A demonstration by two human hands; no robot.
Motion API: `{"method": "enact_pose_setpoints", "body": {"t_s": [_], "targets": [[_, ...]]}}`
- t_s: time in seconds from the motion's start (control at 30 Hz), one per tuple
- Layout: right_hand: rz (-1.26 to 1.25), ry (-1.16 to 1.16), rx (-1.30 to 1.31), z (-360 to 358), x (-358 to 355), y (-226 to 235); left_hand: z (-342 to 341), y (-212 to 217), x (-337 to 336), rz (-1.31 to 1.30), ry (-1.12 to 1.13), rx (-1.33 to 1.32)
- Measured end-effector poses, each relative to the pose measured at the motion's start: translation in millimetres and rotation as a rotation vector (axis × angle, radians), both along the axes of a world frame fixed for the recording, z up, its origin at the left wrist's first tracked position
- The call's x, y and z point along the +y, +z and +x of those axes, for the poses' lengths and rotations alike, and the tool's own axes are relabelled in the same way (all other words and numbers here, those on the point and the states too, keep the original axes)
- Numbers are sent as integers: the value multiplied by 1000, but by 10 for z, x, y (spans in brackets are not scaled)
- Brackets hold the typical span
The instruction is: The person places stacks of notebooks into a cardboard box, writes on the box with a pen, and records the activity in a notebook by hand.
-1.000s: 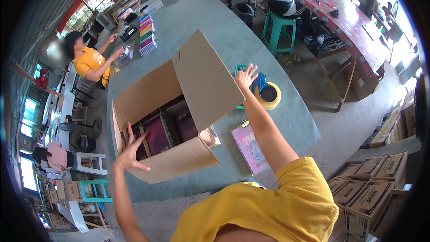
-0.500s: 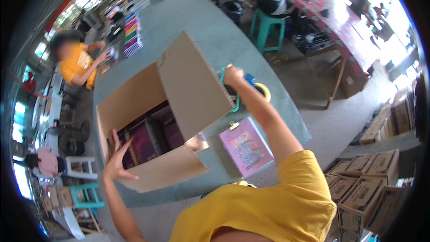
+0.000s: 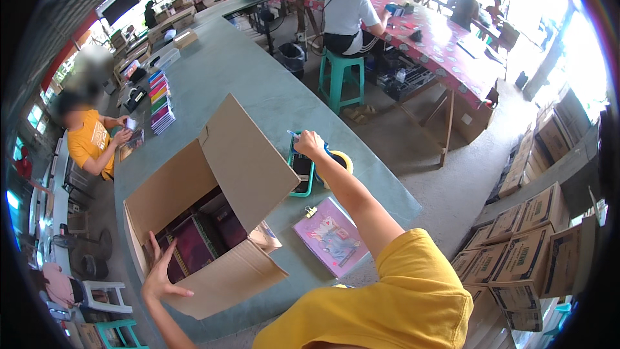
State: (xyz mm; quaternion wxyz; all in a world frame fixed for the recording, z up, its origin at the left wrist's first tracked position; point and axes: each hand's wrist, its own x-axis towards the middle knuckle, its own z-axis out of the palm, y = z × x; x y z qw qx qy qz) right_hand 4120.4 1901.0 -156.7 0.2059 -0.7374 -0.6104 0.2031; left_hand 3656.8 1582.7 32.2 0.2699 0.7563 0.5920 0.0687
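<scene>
Right hand (image 3: 310,144) stretched forward, fingers closed over teal tape dispenser (image 3: 302,169) on worktop (image 3: 245,71), just right of open cardboard box (image 3: 213,220). Dispenser's long axis ran away from body. Left hand (image 3: 160,276) spread wide, pressed against box's near-left wall.

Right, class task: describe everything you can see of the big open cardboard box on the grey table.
The large brown cardboard box sits open on the grey-green table, near its front edge. One wide flap stands up on its right side; a smaller flap folds outward at the front. Inside lie dark maroon books, packed flat. The left hand rests with spread fingers on its near left corner. The right hand is apart from it.
</scene>
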Motion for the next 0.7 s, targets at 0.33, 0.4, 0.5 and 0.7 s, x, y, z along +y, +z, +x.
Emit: {"method": "enact_pose_setpoints", "body": {"t_s": [0.33, 0.4, 0.5, 0.7], "targets": [[148, -229, 339, 298, -409, 124, 61, 20, 6, 65, -50, -74], [165, -224, 888, 504, -606, 253, 62, 68, -81, 90, -47, -89], [222, -25, 1833, 754, -1054, 497, -63, 63, -176, 210, -39, -102], [550, 328, 1798, 651, -2396, 1517, 772, 367, -303, 567, 125, -741]]}}
